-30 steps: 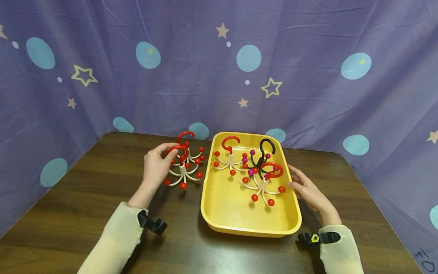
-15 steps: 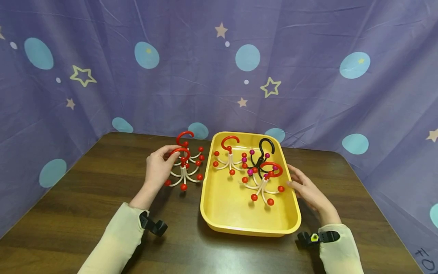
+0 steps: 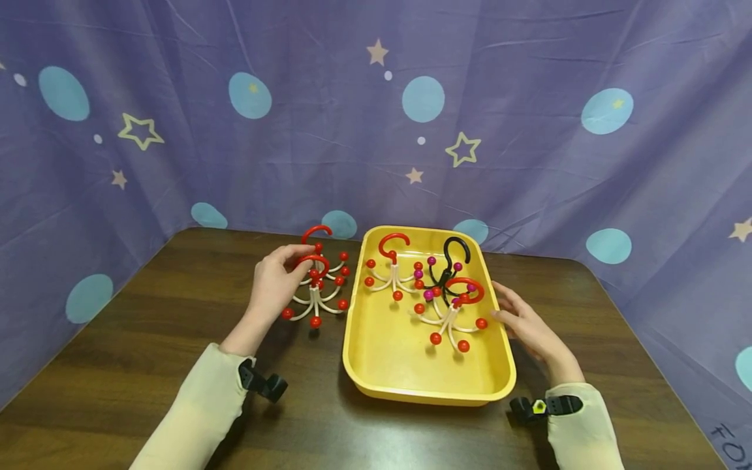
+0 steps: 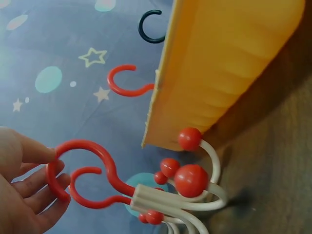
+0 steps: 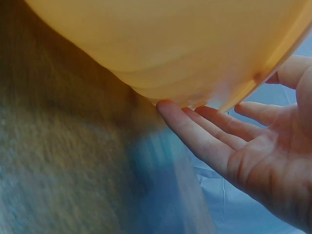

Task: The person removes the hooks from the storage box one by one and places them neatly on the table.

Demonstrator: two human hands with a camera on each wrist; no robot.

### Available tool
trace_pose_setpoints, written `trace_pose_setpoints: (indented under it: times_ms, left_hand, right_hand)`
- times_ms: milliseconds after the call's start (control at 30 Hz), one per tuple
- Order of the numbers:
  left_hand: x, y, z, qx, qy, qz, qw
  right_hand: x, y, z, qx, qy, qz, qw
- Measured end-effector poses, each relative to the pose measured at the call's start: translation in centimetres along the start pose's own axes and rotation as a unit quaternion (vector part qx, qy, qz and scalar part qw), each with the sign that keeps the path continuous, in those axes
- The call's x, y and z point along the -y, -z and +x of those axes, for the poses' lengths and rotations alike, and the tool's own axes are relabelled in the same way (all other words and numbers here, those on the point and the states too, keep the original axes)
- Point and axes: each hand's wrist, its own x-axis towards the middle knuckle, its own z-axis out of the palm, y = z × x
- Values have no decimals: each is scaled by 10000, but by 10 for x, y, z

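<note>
My left hand (image 3: 271, 285) pinches the red hook of a multi-arm hanger (image 3: 314, 295) left of the tray. In the left wrist view, thumb and fingers meet around the curl of that red hook (image 4: 108, 163), and its white arms end in red balls. Right behind it stands a similar hanger, its red hook (image 3: 317, 229) showing past my hand. My right hand (image 3: 531, 328) rests against the right side of the yellow tray (image 3: 405, 356). In the right wrist view its extended fingers (image 5: 195, 134) touch the outer wall, with the thumb near the rim.
Inside the tray are two red-and-white hangers, one at the back left (image 3: 395, 269) and one at the right (image 3: 450, 318). Between them and the far right corner stands a black hanger (image 3: 446, 279) with purple balls. A patterned curtain (image 3: 329, 130) hangs behind the table (image 3: 147, 339).
My left hand has shifted slightly right, and the held hanger's hook has turned and dipped a little. The right hand and the tray stay essentially in place.
</note>
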Motion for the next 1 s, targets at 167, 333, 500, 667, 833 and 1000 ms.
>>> trace_pose_setpoints:
  times_ms: [167,333,500,667,833,1000]
  left_hand:
    - [-11,1,5,-40,-153,-50,9999]
    - [-23,-2,9,10,-171,-82,9998]
    - [-36,-8,12,65,-319,-253,9992]
    - [-52,-15,16,194,-636,-326,9973]
    - [-67,-23,19,340,-855,-477,9946]
    - [-80,-30,20,575,-1014,-451,9922]
  right_hand:
    - [1,1,-1,-12,4,16,10000]
    - [2,1,-4,13,45,75,10000]
    - [3,0,-3,17,57,75,10000]
    - [4,0,-3,12,43,2,10000]
    - [4,0,-3,-4,64,-7,10000]
    - [3,1,-3,13,54,-26,10000]
